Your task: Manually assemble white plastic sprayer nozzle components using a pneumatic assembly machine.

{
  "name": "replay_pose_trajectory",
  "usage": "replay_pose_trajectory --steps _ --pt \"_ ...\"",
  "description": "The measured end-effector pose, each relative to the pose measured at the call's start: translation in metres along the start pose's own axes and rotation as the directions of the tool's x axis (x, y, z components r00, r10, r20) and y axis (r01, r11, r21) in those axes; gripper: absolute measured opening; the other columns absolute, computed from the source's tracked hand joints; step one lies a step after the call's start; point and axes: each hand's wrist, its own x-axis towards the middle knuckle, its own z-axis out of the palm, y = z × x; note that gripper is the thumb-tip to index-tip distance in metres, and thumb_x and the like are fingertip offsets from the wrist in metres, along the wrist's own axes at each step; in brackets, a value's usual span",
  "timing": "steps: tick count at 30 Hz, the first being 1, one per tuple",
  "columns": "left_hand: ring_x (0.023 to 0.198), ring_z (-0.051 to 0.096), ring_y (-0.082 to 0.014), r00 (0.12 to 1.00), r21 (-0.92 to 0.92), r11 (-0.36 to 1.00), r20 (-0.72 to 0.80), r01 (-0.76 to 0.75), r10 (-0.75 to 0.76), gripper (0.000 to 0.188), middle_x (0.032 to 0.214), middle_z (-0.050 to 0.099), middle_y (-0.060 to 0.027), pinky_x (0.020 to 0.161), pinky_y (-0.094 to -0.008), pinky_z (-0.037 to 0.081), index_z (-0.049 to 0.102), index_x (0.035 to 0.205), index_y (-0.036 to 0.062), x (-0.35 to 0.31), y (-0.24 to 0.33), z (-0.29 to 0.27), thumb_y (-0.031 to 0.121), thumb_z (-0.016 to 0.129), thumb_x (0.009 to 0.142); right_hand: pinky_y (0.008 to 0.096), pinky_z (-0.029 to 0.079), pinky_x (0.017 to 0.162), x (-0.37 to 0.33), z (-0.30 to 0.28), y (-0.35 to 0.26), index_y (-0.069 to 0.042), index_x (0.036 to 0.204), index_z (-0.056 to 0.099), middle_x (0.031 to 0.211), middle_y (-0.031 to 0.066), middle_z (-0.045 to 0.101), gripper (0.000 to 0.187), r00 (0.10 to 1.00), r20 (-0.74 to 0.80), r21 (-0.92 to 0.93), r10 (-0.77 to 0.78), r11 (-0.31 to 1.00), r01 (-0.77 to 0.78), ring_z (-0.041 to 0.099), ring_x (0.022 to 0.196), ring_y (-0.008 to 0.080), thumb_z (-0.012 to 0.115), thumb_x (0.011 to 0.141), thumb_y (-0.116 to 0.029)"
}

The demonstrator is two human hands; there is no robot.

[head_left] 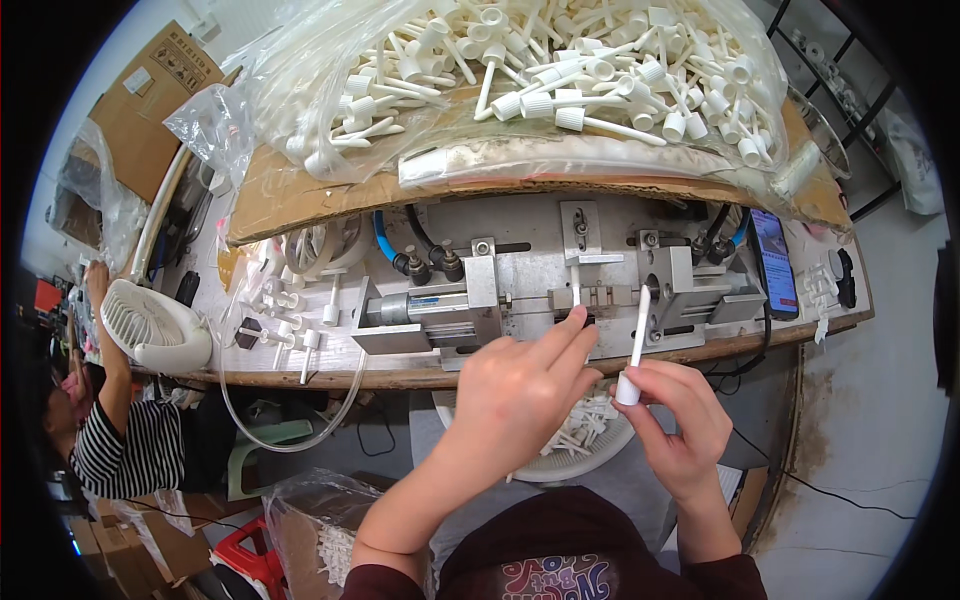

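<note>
My right hand point(682, 420) pinches a white ribbed cap with a long thin stem point(641, 330). Its cap is between thumb and fingers, and the stem points up beside the right-hand metal block. My left hand point(525, 385) reaches to the middle of a metal clamping fixture point(530, 268), its fingers closed together. At its fingertips a second white stem point(575, 283) stands in the fixture's centre; the fingers hide its lower end. Below my hands, a round white basket point(590, 462) holds many similar white pieces.
A cardboard shelf point(300, 205) above the fixture bears a plastic bag heaped with white capped stems point(600, 80). A phone point(773, 262) lies at the right. Loose white pieces point(285, 330), a clear hose and a white fan point(155, 325) are leftward. Another person point(130, 430) works far left.
</note>
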Motion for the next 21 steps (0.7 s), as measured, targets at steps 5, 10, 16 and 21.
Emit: replay_pose_trajectory --steps 5,10,16,21 --pt "0.080 0.071 -0.0212 0.982 -0.087 0.996 -0.191 -0.027 0.010 0.032 0.109 0.075 -0.0078 0.073 -0.0313 0.055 0.075 0.110 0.0061 0.038 -0.014 -0.035 0.012 0.082 0.079 0.0328 0.058 0.077 0.010 0.001 0.004 0.000 0.107 0.071 0.117 0.0143 0.069 0.031 0.996 0.059 -0.100 -0.066 0.992 0.071 0.071 0.090 0.0253 0.078 0.076 0.001" --pt "0.108 0.066 -0.0278 0.909 0.136 0.983 -0.381 -0.125 0.168 0.032 0.114 0.074 -0.0095 0.093 -0.0378 0.052 0.073 0.116 0.0062 0.098 -0.055 -0.048 0.010 0.076 0.085 0.0285 0.054 0.065 0.028 0.011 0.005 0.000 0.104 0.070 0.123 0.0168 0.069 0.031 0.934 0.282 -0.291 -0.218 0.908 0.300 0.070 0.076 0.0188 0.073 0.074 -0.005" --pt "0.110 0.063 -0.0319 0.982 0.147 0.988 -0.171 -0.053 0.078 0.029 0.112 0.072 -0.0110 0.097 -0.0401 0.049 0.072 0.115 0.0048 0.134 -0.076 -0.033 0.012 0.072 0.088 0.0259 0.049 0.054 0.045 0.018 0.001 0.000 0.098 0.070 0.123 0.0186 0.070 0.025 0.891 0.395 -0.388 -0.225 0.838 0.384 0.060 0.055 0.0154 0.068 0.074 -0.005" --pt "0.099 0.066 -0.0309 0.982 0.190 0.979 -0.160 -0.073 0.105 0.026 0.101 0.071 -0.0114 0.089 -0.0390 0.052 0.073 0.110 0.0058 0.142 -0.079 -0.038 0.012 0.073 0.085 0.0257 0.049 0.053 0.043 0.019 0.005 0.000 0.096 0.069 0.122 0.0183 0.071 0.024 0.898 0.384 -0.387 -0.212 0.846 0.366 0.058 0.051 0.0155 0.068 0.073 -0.005"
